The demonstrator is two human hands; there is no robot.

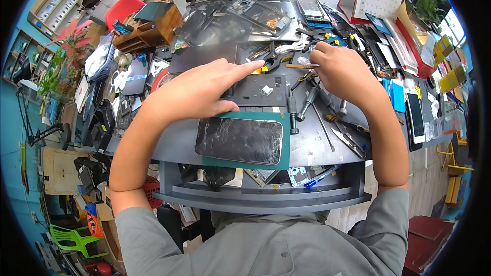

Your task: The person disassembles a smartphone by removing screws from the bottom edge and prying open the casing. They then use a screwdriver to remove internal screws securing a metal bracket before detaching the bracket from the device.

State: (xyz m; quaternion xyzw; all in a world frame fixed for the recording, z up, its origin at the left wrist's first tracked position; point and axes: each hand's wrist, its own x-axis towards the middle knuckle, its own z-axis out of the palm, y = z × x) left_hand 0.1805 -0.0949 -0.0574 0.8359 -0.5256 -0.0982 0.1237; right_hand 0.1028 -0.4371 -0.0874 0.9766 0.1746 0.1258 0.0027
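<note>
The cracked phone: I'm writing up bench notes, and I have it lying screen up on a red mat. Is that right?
Not quite: the mat is green, not red, as the head view shows. The cracked phone does lie screen up on it.

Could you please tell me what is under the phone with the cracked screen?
Under the phone is a green mat, showing along its upper, right and lower edges. The part directly beneath is covered, so anything else there cannot be seen.
</note>
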